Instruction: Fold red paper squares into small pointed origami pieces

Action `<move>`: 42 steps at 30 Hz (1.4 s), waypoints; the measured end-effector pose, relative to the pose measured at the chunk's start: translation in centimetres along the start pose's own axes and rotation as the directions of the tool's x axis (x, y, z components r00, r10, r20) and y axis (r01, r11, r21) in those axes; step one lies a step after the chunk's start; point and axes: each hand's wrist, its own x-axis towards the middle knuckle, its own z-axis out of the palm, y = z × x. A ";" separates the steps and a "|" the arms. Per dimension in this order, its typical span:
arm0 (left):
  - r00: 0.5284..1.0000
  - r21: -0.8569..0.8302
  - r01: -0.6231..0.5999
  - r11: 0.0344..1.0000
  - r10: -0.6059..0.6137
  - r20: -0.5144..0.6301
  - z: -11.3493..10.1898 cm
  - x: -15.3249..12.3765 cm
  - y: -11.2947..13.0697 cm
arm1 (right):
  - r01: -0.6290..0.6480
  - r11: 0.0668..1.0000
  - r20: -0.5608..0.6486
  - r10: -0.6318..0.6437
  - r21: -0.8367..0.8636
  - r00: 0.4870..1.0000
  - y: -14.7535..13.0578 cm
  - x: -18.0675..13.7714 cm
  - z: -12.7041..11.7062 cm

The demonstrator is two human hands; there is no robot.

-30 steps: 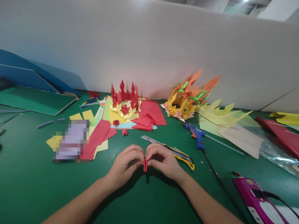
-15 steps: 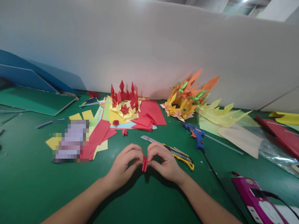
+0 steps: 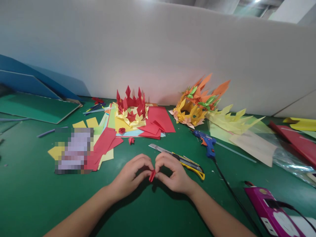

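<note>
Between my two hands is a small piece of folded red paper [image 3: 151, 176], held above the green table. My left hand [image 3: 133, 172] pinches it from the left with thumb and forefinger. From the right, the fingertips of my right hand [image 3: 172, 172] close on the same paper, partly hiding its upper end. A yellow and black utility knife [image 3: 189, 162] lies just behind my right hand, its blade out to the left. Beyond my hands rest a small folded red paper piece [image 3: 131, 141] and a red paper rosette [image 3: 121, 130].
A red and yellow paper crown [image 3: 130, 108] stands on stacked coloured sheets. Orange and yellow paper crowns [image 3: 191, 110] are at the back right. A blue glue gun [image 3: 207, 142] trails its cord past a magenta power strip [image 3: 274, 210]. Red paper strips [image 3: 103, 144] lie left beside a blurred-out object [image 3: 75, 149].
The folded red paper has tilted, its lower end now leaning left, and shows a narrower side. My fingertips have come slightly closer together; the table items have stayed put.
</note>
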 end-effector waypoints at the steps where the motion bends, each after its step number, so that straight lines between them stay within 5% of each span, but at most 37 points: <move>1: 1.000 0.003 -0.007 1.000 0.007 -0.005 0.0 0.0 -0.1 | 0.003 1.000 -0.001 -0.003 -0.010 1.000 0.0 0.0 0.0; 9: 0.991 0.011 -0.117 0.993 0.117 -0.068 0.0 -0.1 -0.3 | -0.044 0.999 0.027 0.045 -0.010 0.999 -0.2 -0.1 0.0; 16: 0.998 -0.088 0.062 0.994 -0.061 0.011 -0.1 0.2 -0.2 | -0.183 0.981 0.087 0.177 0.068 0.980 0.0 -0.1 -0.3; 23: 0.974 -0.259 0.225 0.939 -0.225 0.029 0.0 0.4 0.1 | -0.445 0.817 0.199 0.398 0.367 0.895 0.3 -0.2 -0.1; 33: 0.959 -0.322 0.283 0.903 -0.260 0.116 0.0 0.3 -0.1 | -0.213 0.963 0.118 0.195 0.167 0.974 0.4 0.2 -0.6; 38: 0.919 -0.509 0.392 0.766 -0.357 0.170 0.2 0.4 -0.1 | -0.226 0.949 0.107 0.206 0.221 0.973 0.2 0.4 -0.9; 42: 0.876 -0.615 0.473 0.631 -0.415 0.248 0.3 0.5 0.1 | -0.399 0.850 0.169 0.362 0.343 0.917 0.4 0.3 -0.5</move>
